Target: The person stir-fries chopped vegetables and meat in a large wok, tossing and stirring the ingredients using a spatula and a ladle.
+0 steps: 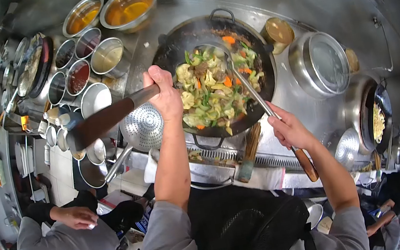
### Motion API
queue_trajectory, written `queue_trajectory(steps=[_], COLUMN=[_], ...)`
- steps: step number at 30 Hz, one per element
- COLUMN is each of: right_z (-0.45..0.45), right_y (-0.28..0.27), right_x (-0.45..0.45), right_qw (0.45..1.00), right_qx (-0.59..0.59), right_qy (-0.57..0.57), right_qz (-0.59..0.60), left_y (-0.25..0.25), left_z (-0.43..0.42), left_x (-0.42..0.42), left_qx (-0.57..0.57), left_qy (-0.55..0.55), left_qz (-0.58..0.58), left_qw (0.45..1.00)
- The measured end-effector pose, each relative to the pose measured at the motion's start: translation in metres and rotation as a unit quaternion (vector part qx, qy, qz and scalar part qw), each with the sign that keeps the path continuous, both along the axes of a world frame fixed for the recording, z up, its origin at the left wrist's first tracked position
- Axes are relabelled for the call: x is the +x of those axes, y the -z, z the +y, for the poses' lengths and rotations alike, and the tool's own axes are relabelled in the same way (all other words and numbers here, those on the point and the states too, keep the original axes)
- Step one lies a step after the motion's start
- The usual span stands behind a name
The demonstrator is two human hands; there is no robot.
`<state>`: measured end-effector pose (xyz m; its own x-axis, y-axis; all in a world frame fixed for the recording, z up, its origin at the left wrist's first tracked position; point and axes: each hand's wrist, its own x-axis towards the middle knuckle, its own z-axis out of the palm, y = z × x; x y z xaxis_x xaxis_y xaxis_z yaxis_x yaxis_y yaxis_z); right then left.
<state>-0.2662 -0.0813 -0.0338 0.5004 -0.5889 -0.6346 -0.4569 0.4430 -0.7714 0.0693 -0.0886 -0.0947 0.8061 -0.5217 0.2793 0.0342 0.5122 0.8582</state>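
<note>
My left hand (166,96) is closed around the metal shaft of a long utensil with a dark wooden handle (106,119); the handle points left, and its working end cannot be made out. My right hand (291,127) grips the shaft of a ladle (252,88) with a wooden handle end. The ladle's head rests among the food at the back of a black wok (262,38). Steam rises from the stir-fried vegetables (209,84), which include cauliflower, carrot slices and green pieces, with some brown bits among them.
Metal bowls with orange liquid (130,8) and several sauce pots (78,77) stand at left, near a perforated strainer (142,127). A bamboo brush (251,153) lies before the wok. At right are a large lidded pot (319,64) and another wok (378,121). A co-worker (73,242) is at lower left.
</note>
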Motion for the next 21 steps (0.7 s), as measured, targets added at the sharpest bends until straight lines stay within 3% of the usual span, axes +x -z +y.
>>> queue_trajectory(steps=[1,2,3,5,7,9,11,14,21], right_z=[0.008,0.016,0.023,0.034,0.039,0.042,0.043,0.043,0.050], right_y=[-0.003,0.009,0.009,0.003,-0.005,-0.021,-0.025,-0.050,-0.131], right_x=[-0.004,-0.017,-0.025,-0.037,-0.052,-0.062,-0.079,-0.100,-0.111], right_qw=[0.998,0.981,0.982,0.933,0.929,0.892,0.869,0.798,0.759], right_qx=[-0.045,-0.170,-0.164,-0.327,-0.316,-0.358,-0.419,-0.496,-0.495], right_qy=[-0.017,-0.053,-0.051,-0.085,-0.091,-0.127,-0.126,-0.173,-0.243], right_qz=[0.033,0.082,0.083,0.123,0.169,0.245,0.230,0.295,0.347], left_y=[-0.002,-0.003,-0.002,-0.001,0.003,0.007,0.008,0.005,0.001], left_z=[0.006,0.014,0.021,0.032,0.040,0.045,0.048,0.049,0.044], left_x=[-0.003,-0.007,-0.012,-0.021,-0.028,-0.030,-0.030,-0.032,-0.037], left_qx=[-0.008,-0.012,-0.005,0.005,0.021,0.039,0.055,0.072,0.108], left_qy=[0.016,0.034,0.036,0.041,0.047,0.094,0.100,0.095,0.090], left_qz=[-0.042,-0.062,-0.061,-0.144,-0.157,-0.183,-0.197,-0.241,-0.274], left_qw=[0.999,0.997,0.997,0.989,0.986,0.978,0.974,0.963,0.951])
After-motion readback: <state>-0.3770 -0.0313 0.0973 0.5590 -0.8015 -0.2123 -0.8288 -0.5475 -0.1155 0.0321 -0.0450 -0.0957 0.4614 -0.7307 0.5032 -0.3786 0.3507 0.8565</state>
